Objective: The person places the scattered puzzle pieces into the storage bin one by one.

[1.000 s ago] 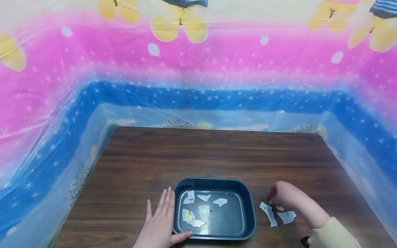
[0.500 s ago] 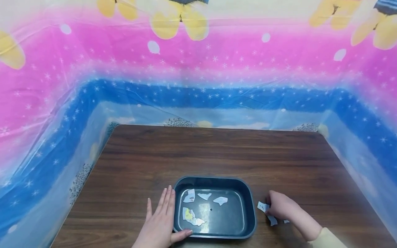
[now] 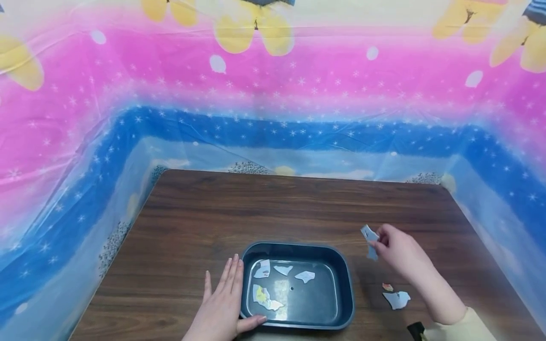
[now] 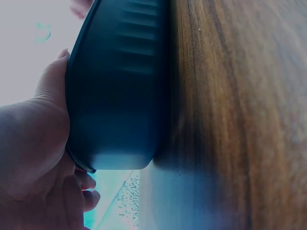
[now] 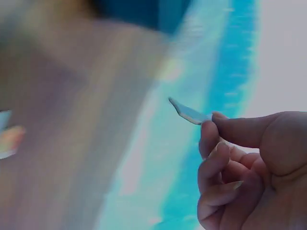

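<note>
My right hand [image 3: 403, 248] pinches a long, narrow, jagged white printed piece [image 3: 369, 241] between thumb and fingers, raised beyond the right side of the dark tray. In the right wrist view the thin piece [image 5: 186, 114] shows edge-on, slightly bent, at the fingertips. My left hand [image 3: 222, 300] lies along the tray's left side, fingers straight and thumb over the near rim. In the left wrist view it is against the tray's outer wall [image 4: 117, 96]. Inside the tray [image 3: 315, 327] lie several irregular pieces, such as a yellow-marked one [image 3: 263, 296] and a plain white one [image 3: 305, 276].
Right of the tray, a white jagged piece [image 3: 396, 300] and a small orange one [image 3: 387, 287] lie on the brown wooden table [image 3: 277, 208]. A patterned pink and blue cloth [image 3: 273, 94] hangs around the table's back and sides.
The right hand has closed its fingers on the long piece beside the tray and lifted it away from the table. Two pieces there are uncovered again. The left hand stays on the tray.
</note>
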A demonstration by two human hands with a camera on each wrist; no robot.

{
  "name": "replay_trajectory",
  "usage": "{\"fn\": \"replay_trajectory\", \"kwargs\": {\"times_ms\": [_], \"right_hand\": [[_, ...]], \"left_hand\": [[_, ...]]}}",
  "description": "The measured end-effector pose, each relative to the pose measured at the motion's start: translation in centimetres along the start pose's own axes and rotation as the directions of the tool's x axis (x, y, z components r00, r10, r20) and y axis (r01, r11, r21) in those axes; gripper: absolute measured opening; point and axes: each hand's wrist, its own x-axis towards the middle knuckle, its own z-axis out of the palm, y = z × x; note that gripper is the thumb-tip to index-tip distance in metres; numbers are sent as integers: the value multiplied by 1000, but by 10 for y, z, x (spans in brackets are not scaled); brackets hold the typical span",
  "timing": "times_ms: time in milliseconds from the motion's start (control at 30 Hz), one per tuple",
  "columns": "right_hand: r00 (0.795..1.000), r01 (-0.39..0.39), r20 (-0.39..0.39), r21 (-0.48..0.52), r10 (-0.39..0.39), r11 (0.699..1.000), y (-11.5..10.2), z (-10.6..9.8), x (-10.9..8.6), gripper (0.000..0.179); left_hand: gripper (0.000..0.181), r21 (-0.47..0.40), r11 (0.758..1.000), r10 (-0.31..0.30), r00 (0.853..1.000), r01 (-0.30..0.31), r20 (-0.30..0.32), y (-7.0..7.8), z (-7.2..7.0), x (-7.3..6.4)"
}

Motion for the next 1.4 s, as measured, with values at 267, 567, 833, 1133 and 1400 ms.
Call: {"fn": "replay_trajectory", "kwargs": {"times_ms": [267, 567, 833, 1133, 1400], "right_hand": [[983, 180, -18, -25, -180, 983, -81, 12, -13, 9], [915, 338, 260, -83, -307, 937, -111, 82, -7, 13], [906, 288, 366, -172, -210, 942, -117, 121, 1, 16], [943, 283, 248, -249, -221, 926, -115, 122, -3, 16], [963, 270, 44, -197, -267, 942, -93, 67, -17, 14]], "left_hand": [[126, 9, 1000, -3, 1000, 3, 14, 0, 0, 1], [127, -11, 1000, -17, 999, 18, 49, 1, 0, 3], [127, -21, 999, -24, 998, 26, 64, 1, 1, 3], [128, -37, 998, -41, 996, 44, 80, 2, 0, 5], [127, -40, 999, -28, 998, 30, 53, -1, -1, 4]]}}
